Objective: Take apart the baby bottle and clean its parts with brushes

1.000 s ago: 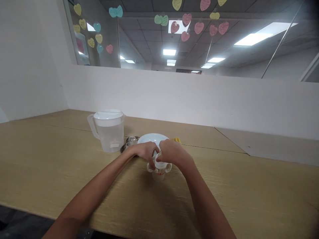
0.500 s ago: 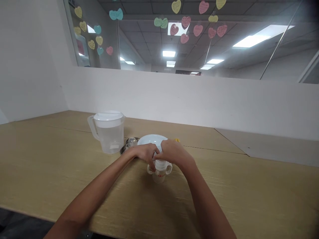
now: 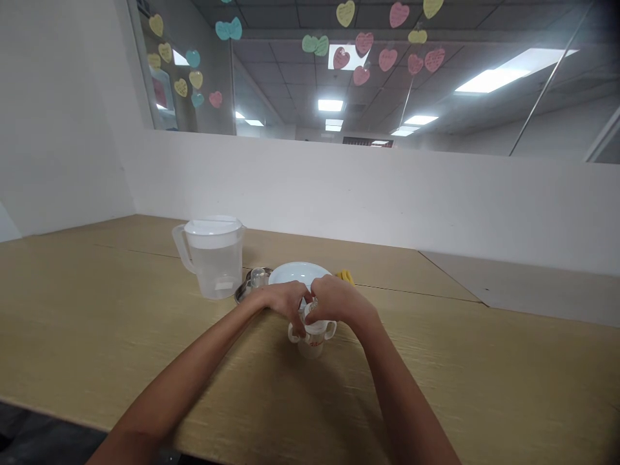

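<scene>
A small clear baby bottle (image 3: pixel 310 341) with two side handles and a white collar stands on the wooden table (image 3: pixel 97 336). My left hand (image 3: pixel 283 301) is closed on its left side, fingers curled round the collar. My right hand (image 3: pixel 339 300) is closed over the top of the bottle, hiding the cap or teat. Just behind my hands lies a white bowl (image 3: pixel 295 272).
A clear plastic jug (image 3: pixel 212 257) with a white lid stands to the left. Beside it sits a small clear dome-shaped cap (image 3: pixel 258 278) on a dark dish. A yellow object (image 3: pixel 345 275) peeks out behind my right hand. A white partition wall runs behind the table.
Both hands stay on the bottle's top, with only slight shifts of the fingers. The bottle has not moved from its place.
</scene>
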Demonstrator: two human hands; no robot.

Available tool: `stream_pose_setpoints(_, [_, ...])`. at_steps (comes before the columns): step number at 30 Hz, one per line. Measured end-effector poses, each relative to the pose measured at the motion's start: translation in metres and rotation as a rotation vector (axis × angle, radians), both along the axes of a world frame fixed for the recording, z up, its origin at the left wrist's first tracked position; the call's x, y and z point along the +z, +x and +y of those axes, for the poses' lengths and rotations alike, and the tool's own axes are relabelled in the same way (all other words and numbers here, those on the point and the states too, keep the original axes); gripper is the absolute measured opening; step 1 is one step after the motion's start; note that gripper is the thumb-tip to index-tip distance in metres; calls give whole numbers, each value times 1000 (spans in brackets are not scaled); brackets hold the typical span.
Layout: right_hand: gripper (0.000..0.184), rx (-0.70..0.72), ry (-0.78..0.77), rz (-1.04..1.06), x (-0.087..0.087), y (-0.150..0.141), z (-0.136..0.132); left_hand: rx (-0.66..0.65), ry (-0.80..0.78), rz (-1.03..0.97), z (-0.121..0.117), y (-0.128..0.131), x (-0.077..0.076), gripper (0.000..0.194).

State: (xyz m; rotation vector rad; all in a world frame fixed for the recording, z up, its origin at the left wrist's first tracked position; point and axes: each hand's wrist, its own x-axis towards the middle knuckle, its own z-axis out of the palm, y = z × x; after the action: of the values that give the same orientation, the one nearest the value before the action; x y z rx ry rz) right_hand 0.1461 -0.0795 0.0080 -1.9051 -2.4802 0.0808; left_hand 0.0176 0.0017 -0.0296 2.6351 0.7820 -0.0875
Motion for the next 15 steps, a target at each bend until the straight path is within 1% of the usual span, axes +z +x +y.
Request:
stream_pose_setpoints(8, [31, -1, -23, -45, 2, -7, 0, 31, -19, -23, -4, 0, 2, 49])
stream_pose_setpoints(12, [30, -28, -23, -58, 4, -11, -3, 39, -18, -33, -3, 0, 0, 51])
stream_pose_setpoints(15, [29, -55, -19, -41, 4, -12, -5, 33, -28, -22, -3, 2, -1, 49])
